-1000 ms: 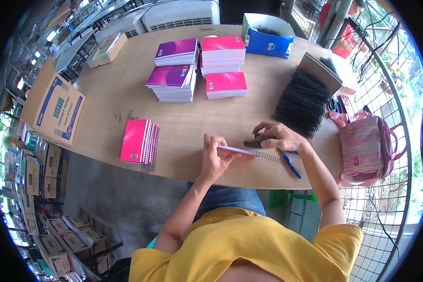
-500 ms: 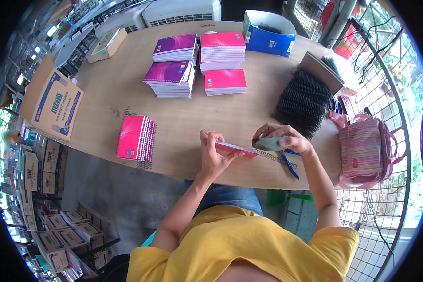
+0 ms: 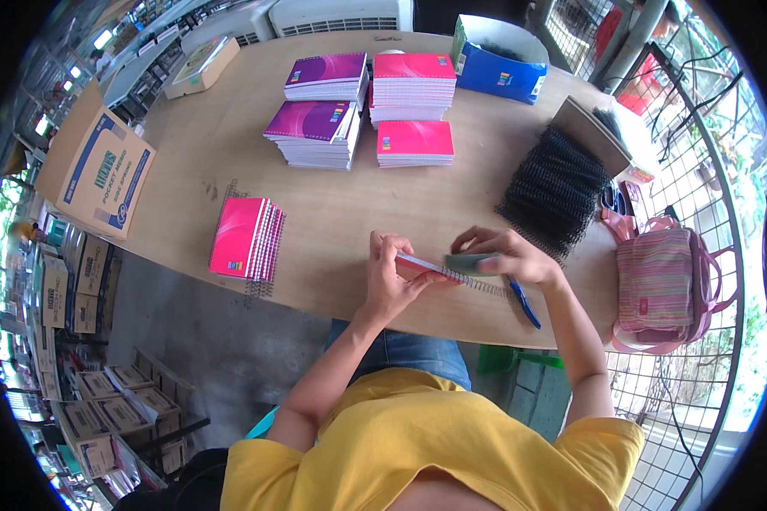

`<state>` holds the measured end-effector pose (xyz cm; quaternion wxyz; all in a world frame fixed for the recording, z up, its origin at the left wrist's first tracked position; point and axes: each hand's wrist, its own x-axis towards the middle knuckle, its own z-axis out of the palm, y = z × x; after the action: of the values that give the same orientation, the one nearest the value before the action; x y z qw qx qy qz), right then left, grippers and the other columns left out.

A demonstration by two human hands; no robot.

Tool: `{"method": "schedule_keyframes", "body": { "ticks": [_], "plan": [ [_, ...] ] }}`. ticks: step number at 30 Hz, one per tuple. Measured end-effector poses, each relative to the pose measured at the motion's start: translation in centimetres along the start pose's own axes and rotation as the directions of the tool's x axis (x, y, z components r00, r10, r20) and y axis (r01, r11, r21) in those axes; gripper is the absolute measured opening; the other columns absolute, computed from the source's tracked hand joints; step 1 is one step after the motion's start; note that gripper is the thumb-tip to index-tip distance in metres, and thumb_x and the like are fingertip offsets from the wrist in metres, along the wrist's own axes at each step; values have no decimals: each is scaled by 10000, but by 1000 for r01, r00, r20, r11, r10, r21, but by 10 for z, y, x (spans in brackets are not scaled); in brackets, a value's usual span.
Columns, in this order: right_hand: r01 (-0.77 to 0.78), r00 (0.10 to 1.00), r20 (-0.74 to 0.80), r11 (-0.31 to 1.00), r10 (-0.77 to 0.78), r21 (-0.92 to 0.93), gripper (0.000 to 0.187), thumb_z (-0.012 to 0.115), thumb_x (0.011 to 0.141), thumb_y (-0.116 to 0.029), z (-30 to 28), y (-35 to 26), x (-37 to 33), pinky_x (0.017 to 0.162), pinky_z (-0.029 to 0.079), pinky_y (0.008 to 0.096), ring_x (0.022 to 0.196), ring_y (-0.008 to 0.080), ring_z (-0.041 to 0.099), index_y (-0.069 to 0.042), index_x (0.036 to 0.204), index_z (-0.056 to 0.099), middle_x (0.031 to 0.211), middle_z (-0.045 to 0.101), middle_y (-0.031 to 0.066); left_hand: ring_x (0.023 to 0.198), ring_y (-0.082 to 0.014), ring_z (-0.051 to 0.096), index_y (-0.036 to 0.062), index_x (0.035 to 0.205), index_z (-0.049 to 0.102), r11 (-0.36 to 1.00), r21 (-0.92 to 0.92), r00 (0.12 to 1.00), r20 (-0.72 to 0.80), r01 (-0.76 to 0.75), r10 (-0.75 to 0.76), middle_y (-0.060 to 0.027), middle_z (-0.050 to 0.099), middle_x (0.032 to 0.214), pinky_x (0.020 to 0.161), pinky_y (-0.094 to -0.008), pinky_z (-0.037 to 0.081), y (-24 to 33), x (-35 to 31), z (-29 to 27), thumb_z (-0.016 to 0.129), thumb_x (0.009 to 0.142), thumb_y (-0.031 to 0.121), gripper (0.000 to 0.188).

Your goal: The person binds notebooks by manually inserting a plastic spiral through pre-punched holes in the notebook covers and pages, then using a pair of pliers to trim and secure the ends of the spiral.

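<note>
My left hand (image 3: 390, 277) is closed on a small pink notebook (image 3: 419, 266), held on edge above the near side of the table. A dark wire coil (image 3: 479, 283) runs along the notebook's right end and sticks out beyond it. My right hand (image 3: 513, 255) grips a flat grey-green pad (image 3: 473, 265) whose lower side meets the coil; its exact material I cannot make out. Just right of the coil lies a blue-handled hand tool (image 3: 524, 303), partly covered by my right hand.
Purple notebooks (image 3: 311, 122) and pink notebooks (image 3: 414, 140) stand stacked beyond my hands. Several coil-bound pink notebooks (image 3: 240, 238) lie at left, near an open carton (image 3: 98, 175). Black coils (image 3: 554, 187), a blue box (image 3: 501, 77) and a striped bag (image 3: 656, 277) occupy the right side.
My right hand has brought the pad left and slightly down against the coil. Less of the coil sticks out past the notebook. The view has shifted a little.
</note>
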<state>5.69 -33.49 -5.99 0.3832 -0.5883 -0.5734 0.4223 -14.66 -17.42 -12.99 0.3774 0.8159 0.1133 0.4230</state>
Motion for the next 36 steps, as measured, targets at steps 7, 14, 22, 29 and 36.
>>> {"method": "schedule_keyframes", "body": {
  "ticks": [7, 14, 22, 29, 36],
  "plan": [
    [-6, 999, -41, 970, -4, -243, 514, 595, 906, -359, 7, -10, 14, 982, 461, 386, 1110, 294, 602, 90, 1131, 709, 1307, 585, 198, 830, -244, 479, 55, 1012, 457, 999, -16, 999, 26, -46, 46, -76, 450, 924, 724, -381, 444, -6, -1, 3, 937, 625, 429, 721],
    [43, 995, -88, 992, -54, -119, 502, 602, 892, -346, 10, -2, 17, 991, 459, 414, 1125, 331, 606, 77, 1139, 712, 1310, 578, 219, 838, -264, 478, 51, 1015, 453, 1000, -27, 999, 46, -9, 10, -86, 450, 918, 731, -397, 445, -4, -3, 2, 932, 652, 411, 700],
    [92, 969, -221, 992, -110, -87, 467, 621, 907, -338, 8, -3, 21, 985, 476, 420, 1142, 348, 598, 43, 1160, 714, 1273, 582, 235, 924, -190, 572, 48, 1103, 516, 702, -660, 953, 69, 266, -296, -50, 540, 1017, 876, -350, 518, -13, -1, -6, 867, 796, 122, 472],
    [149, 983, -110, 988, -146, 26, 463, 623, 920, -326, 14, 2, 28, 969, 476, 389, 1146, 293, 603, 58, 1163, 710, 1336, 570, 192, 982, -126, 655, 47, 1065, 577, 636, -602, 876, 354, 482, -329, -37, 638, 1014, 891, -278, 568, -49, 6, -30, 666, 872, -135, 280],
    [55, 982, -185, 989, -30, 135, 453, 598, 914, -300, 12, -1, 28, 920, 475, 363, 1088, 256, 597, 90, 1112, 717, 1312, 582, 151, 930, -123, 653, 72, 1142, 526, 602, -648, 885, 341, 466, -318, -49, 648, 981, 838, -267, 583, -47, 8, -23, 698, 860, -124, 384]
  ]
}}
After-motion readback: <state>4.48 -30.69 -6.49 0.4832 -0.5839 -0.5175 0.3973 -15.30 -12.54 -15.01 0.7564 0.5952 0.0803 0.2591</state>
